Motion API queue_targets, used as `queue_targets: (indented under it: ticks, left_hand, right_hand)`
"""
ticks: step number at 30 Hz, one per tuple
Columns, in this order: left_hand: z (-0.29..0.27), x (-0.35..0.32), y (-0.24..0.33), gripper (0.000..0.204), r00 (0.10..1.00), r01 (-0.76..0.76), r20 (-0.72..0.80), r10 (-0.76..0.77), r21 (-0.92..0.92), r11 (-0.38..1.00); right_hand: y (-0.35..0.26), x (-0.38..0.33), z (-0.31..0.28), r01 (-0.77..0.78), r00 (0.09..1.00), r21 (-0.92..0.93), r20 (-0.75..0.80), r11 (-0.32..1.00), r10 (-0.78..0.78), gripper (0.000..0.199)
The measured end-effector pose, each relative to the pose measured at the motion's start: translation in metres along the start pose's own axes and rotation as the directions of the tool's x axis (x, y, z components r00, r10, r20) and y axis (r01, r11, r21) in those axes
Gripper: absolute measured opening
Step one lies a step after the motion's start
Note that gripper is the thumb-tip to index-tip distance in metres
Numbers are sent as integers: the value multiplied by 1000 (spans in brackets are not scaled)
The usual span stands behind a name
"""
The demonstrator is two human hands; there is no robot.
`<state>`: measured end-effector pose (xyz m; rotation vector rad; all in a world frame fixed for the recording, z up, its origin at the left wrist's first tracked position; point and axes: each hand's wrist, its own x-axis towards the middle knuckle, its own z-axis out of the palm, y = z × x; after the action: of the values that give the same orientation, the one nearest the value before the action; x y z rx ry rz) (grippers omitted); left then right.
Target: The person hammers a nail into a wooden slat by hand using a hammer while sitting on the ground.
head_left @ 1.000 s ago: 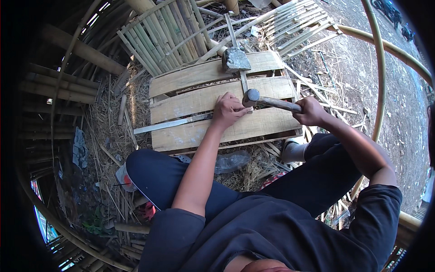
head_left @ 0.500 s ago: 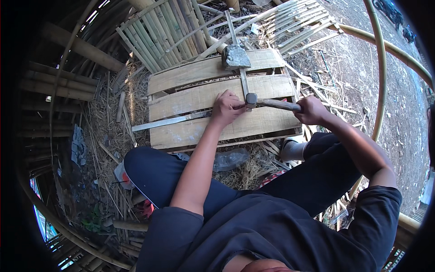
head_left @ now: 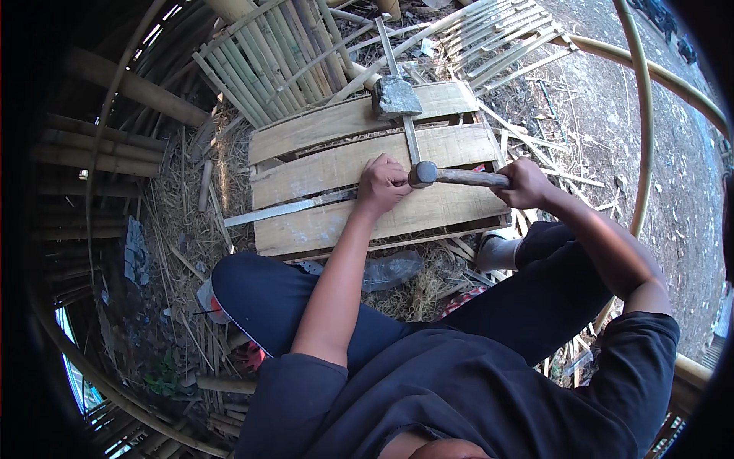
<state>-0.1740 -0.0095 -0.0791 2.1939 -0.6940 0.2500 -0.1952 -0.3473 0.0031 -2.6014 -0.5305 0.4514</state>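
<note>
My right hand (head_left: 527,184) grips the wooden handle of a hammer (head_left: 472,177). Its dark metal head lies right against the fingertips of my left hand (head_left: 382,184), over a slatted wooden crate (head_left: 306,177). The left fingers are pinched together; what sits between them is hidden by the fingers and the hammer head. A flat pale strip (head_left: 290,210) runs along the slats from the left and passes under my left hand. Another narrow strip (head_left: 414,143) comes from the far side toward the hammer head, with a grey stone (head_left: 396,98) resting across it.
Behind the crate stand a bamboo slat panel (head_left: 279,61) and a lighter slatted frame (head_left: 505,38). A curved bamboo pole (head_left: 644,115) rises at the right. Straw and bamboo scraps litter the ground, with a clear plastic bottle (head_left: 391,271) near my legs.
The hammer head has shifted slightly down and to the left, closer to my left fingertips. My left hand keeps its pinch in nearly the same place.
</note>
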Motion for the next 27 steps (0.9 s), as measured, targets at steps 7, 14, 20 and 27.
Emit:
queue_targets:
  ticks: [7, 14, 20, 27]
  left_hand:
    - [3, -4, -9, 22, 1000, 24, -16, -24, -15, 1000]
    - [3, 0, 1, 20, 1000, 4, -31, -4, -13, 1000]
    - [3, 2, 6, 17, 997, 42, -67, -44, -43, 998]
    - [-1, 1, 5, 16, 998, 55, -17, -55, -2, 999]
  right_hand:
    - [-3, 7, -1, 27, 1000, 4, -13, 1000, -27, 26]
    - [2, 6, -1, -42, 997, 27, 68, 999, 40, 28]
    - [2, 6, 2, -63, 997, 133, 46, 989, 57, 30]
    - [4, 3, 4, -70, 996, 104, 56, 992, 65, 27]
